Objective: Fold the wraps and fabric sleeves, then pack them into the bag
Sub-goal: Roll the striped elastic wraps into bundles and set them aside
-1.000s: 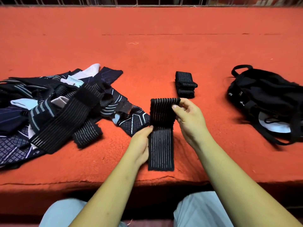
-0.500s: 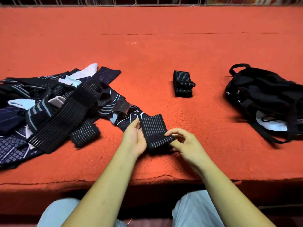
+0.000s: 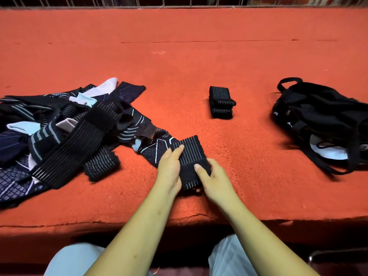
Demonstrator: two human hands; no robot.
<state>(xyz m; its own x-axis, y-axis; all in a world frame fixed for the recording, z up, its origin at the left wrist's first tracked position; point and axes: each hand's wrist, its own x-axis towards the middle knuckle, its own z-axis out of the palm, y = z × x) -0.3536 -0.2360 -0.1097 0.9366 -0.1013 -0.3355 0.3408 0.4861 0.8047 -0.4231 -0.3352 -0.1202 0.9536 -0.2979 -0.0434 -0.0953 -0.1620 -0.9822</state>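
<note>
A black striped wrap [image 3: 189, 154], folded into a short pad, lies near the front edge of the orange surface. My left hand [image 3: 169, 168] rests on its left side with straight fingers laid over the stripes. My right hand [image 3: 213, 177] grips its right end, thumb on top and fingers tucked underneath. A folded black wrap [image 3: 221, 102] sits further back at centre. A heap of unfolded wraps and patterned sleeves [image 3: 59, 128] covers the left. The black bag [image 3: 322, 118] lies at the right, its mouth showing a white lining.
The orange felt surface [image 3: 179, 56] stretches far back to a metal rail. Its front edge [image 3: 59, 222] runs just below my hands, with my knees in pale trousers under it. One sleeve [image 3: 153, 150] from the heap reaches right up to the wrap.
The long strip has been folded over from its far end into a short pad. My right hand came down towards me with the fold, and my left hand shifted onto the pad.
</note>
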